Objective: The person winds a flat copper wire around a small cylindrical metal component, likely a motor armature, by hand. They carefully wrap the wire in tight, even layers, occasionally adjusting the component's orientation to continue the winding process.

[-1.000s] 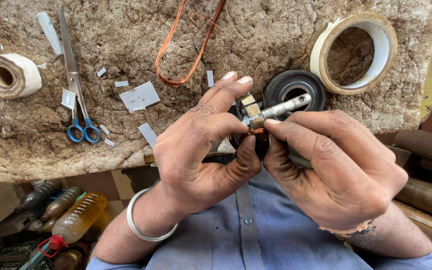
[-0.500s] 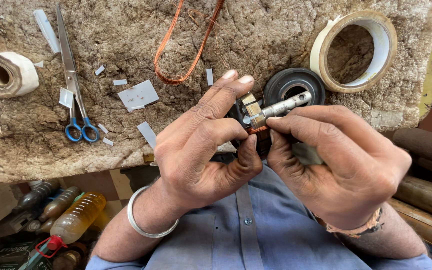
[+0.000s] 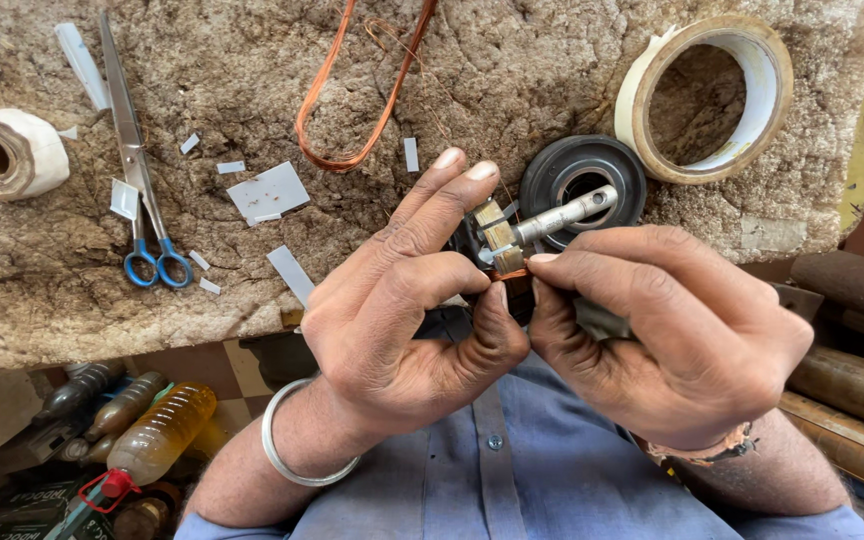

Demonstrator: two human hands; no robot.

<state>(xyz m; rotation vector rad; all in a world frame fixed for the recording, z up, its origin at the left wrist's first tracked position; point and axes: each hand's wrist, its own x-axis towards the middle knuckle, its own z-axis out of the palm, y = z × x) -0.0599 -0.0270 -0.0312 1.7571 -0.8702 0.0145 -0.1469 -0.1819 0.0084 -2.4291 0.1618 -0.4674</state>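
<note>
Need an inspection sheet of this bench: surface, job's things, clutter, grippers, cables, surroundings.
Surface: rough brown matted bench top.
Job's things: small motor rotor with steel shaft, copper winding at the fingers.
Clutter: blue-handled scissors, white paper scraps, two tape rolls, black round ring.
Grippers: left hand and right hand both pinch the rotor.
Cables: loose copper wire loop.
Surroundings: yellow plastic bottle below bench.
</note>
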